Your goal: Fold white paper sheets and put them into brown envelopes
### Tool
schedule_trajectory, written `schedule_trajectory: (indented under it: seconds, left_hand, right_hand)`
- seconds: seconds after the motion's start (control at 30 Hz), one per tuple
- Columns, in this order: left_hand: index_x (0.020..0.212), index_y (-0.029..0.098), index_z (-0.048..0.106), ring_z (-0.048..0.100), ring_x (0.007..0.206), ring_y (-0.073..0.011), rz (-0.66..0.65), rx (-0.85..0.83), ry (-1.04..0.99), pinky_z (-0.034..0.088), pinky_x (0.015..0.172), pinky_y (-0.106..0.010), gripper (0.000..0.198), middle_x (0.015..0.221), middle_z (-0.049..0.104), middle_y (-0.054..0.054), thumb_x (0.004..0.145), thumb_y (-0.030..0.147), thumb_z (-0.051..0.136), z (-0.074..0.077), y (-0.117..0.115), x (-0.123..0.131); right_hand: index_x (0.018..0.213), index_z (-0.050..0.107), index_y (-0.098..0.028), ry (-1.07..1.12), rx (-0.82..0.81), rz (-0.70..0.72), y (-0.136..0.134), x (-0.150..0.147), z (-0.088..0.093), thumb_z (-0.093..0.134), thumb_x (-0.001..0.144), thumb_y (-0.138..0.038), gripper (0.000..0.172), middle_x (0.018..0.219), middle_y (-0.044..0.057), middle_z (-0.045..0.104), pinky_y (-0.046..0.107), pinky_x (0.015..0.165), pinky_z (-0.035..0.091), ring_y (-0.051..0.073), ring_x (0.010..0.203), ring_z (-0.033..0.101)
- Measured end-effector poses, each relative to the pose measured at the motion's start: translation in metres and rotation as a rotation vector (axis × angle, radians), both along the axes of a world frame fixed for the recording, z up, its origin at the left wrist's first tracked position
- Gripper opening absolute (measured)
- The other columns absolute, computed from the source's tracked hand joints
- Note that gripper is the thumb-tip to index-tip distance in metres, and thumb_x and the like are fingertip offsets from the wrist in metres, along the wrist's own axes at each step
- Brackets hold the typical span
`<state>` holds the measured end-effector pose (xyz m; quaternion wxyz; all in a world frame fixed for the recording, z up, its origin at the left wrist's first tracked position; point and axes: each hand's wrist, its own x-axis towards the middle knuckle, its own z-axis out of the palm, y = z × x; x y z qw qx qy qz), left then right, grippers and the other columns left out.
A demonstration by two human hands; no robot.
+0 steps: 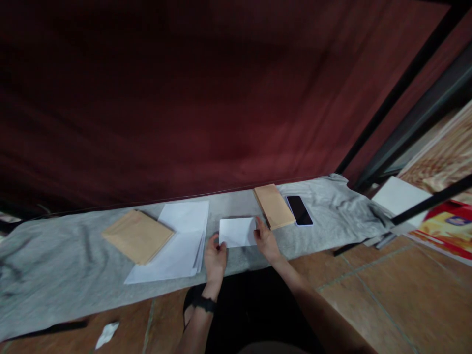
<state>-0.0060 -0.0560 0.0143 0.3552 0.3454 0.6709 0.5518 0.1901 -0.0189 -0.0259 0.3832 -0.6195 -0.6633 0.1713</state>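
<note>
A small white sheet of paper (238,232), possibly folded, is held between my two hands above the grey cloth. My left hand (215,254) pinches its lower left corner, with a dark band on that wrist. At the right edge, my right hand (266,240) grips the same paper between thumb and fingers. Left of my hands lie larger white sheets (186,231), partly covered by a stack of brown envelopes (137,236). Just beyond my right hand is another brown envelope stack (275,206).
A phone (299,210) lies beside the right envelopes. Grey cloth (332,211) covers the long narrow surface, with a dark red panel (221,98) behind it. Black metal bars (398,93) stand at the right. A crumpled white scrap (107,335) lies on the tiled floor.
</note>
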Motion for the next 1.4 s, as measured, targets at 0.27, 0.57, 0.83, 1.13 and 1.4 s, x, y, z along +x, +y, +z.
schedule_trajectory:
  seconds: [0.27, 0.57, 0.83, 1.13, 1.4]
  left_hand:
    - [0.133, 0.020, 0.057, 0.066, 0.067, -0.0225, -0.198, -0.300, 0.776, 0.047, 0.065, -0.031, 0.043, 0.077, 0.070, -0.005, 0.091, 0.024, 0.054, 0.015, -0.015, 0.014]
    - [0.139, 0.014, 0.051, 0.050, 0.133, -0.0289, -0.483, -0.086, 1.441, 0.041, 0.109, -0.047, 0.049, 0.142, 0.056, -0.016, 0.092, 0.010, 0.037, 0.014, -0.019, 0.022]
    - [0.152, 0.014, 0.037, 0.032, 0.148, -0.0219, -0.795, 0.093, 1.377, 0.028, 0.122, -0.042, 0.056, 0.159, 0.039, -0.012, 0.096, 0.015, 0.034, -0.007, -0.005, 0.018]
    - [0.152, 0.012, 0.037, 0.027, 0.150, -0.0223, -0.693, 0.055, 1.405, 0.023, 0.124, -0.044, 0.055, 0.161, 0.034, -0.012, 0.099, 0.028, 0.034, -0.017, -0.005, 0.018]
    - [0.152, 0.013, 0.035, 0.029, 0.150, -0.0229, -0.651, 0.085, 1.442, 0.026, 0.122, -0.046, 0.055, 0.160, 0.035, -0.012, 0.099, 0.028, 0.034, -0.027, -0.005, 0.018]
  right_hand:
    - [0.149, 0.045, -0.017, -0.401, 0.109, 0.223, -0.038, -0.030, 0.010, 0.042, 0.101, -0.027, 0.049, 0.155, 0.011, 0.043, 0.045, 0.115, 0.037, 0.025, 0.143, 0.039]
    - [0.148, 0.047, -0.017, -0.533, 0.103, 0.263, -0.051, -0.033, 0.003, 0.043, 0.103, -0.032, 0.048, 0.156, 0.009, 0.041, 0.045, 0.121, 0.027, 0.024, 0.144, 0.038]
    - [0.148, 0.045, -0.010, -0.560, 0.186, 0.280, -0.056, -0.026, -0.002, 0.041, 0.102, -0.025, 0.049, 0.156, 0.012, 0.042, 0.043, 0.122, 0.027, 0.023, 0.145, 0.037]
    - [0.148, 0.044, -0.006, -0.584, 0.218, 0.177, -0.059, -0.008, -0.002, 0.039, 0.103, -0.028, 0.050, 0.152, 0.015, 0.046, 0.044, 0.120, 0.029, 0.024, 0.143, 0.040]
    - [0.147, 0.046, -0.007, -0.588, 0.200, 0.143, -0.059, 0.011, 0.000, 0.039, 0.104, -0.030, 0.049, 0.148, 0.015, 0.051, 0.044, 0.118, 0.033, 0.025, 0.140, 0.045]
